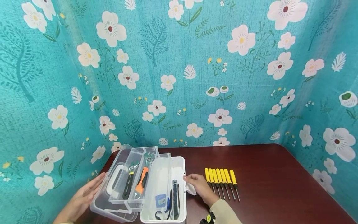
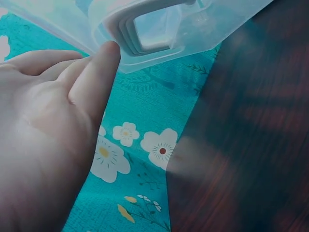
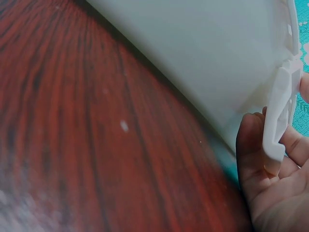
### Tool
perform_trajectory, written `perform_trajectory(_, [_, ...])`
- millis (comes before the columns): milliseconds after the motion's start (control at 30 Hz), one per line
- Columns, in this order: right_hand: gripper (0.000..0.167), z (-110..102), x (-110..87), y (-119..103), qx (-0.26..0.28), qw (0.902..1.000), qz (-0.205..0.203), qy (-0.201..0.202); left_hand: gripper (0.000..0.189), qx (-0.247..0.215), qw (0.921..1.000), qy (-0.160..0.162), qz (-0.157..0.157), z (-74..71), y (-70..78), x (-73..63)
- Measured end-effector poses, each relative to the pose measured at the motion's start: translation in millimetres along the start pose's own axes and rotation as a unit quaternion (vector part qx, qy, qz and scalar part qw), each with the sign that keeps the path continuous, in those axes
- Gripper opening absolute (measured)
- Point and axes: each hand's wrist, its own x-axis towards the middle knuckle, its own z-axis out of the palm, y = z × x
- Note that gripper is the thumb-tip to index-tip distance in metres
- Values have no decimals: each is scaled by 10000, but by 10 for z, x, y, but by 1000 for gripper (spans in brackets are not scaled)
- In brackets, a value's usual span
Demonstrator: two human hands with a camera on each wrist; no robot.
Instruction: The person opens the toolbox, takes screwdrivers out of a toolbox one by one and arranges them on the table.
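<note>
A white plastic toolbox [image 1: 185, 165] stands with its clear lid [image 1: 98, 199] swung over to the left and its clear trays [image 1: 131, 201] spread out. My left hand [image 1: 84, 196] has its fingers straight, fingertips right at the lid's outer left side; the left wrist view shows the hand [image 2: 53, 111] beside the lid's handle [image 2: 126, 29]. At the box's right wall, my right hand [image 1: 202, 187] grips the white latch [image 3: 279, 113], which lies between thumb and fingers in the right wrist view. Inside the box are a utility knife [image 1: 175, 199] and a blue tape measure [image 1: 161, 201].
In the trays lie a black-and-yellow-handled tool [image 1: 128, 185] and an orange-and-black-handled tool [image 1: 142, 180] near an adjustable wrench [image 1: 148, 160]. Several yellow-handled screwdrivers [image 1: 221, 177] lie in a row right of my right hand on the dark wooden table [image 1: 268, 177]. A floral curtain [image 1: 179, 93] surrounds the table.
</note>
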Motion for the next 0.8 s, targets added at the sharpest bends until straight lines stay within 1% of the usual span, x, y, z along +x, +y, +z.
perform_trajectory(100, [44,-1,-4,5,-13,10000,46,16,63,103,9998,-65,-142,-6,-13,-6])
perform_trajectory(200, [45,1,-7,4,-24,10000,60,12,77,180,9994,-229,-193,1,-9,-8])
perform_trajectory(300, [42,9,-77,-131,-81,10000,37,19,88,177,9987,-435,-181,27,5,3])
perform_trajectory(367, [42,12,-87,-143,-91,9999,44,20,91,198,9985,-496,-155,40,7,8])
perform_trajectory(433, [41,12,-83,-147,-103,9999,61,31,95,365,9984,-392,-153,51,10,19])
perform_trajectory(500, [41,9,-39,-70,-94,9999,45,56,98,550,9980,-229,-214,53,15,27])
perform_trajectory(533, [43,7,0,-9,-84,9999,37,66,99,661,9975,-166,-175,52,11,31])
perform_trajectory(633, [41,8,17,20,-57,9999,-35,102,102,940,9951,129,-263,75,12,36])
perform_trajectory(733, [39,13,15,25,11,9998,-122,136,99,1102,9932,363,-112,125,-1,28])
perform_trajectory(800, [38,19,11,19,43,9998,-156,129,97,1110,9923,540,-70,173,-1,17])
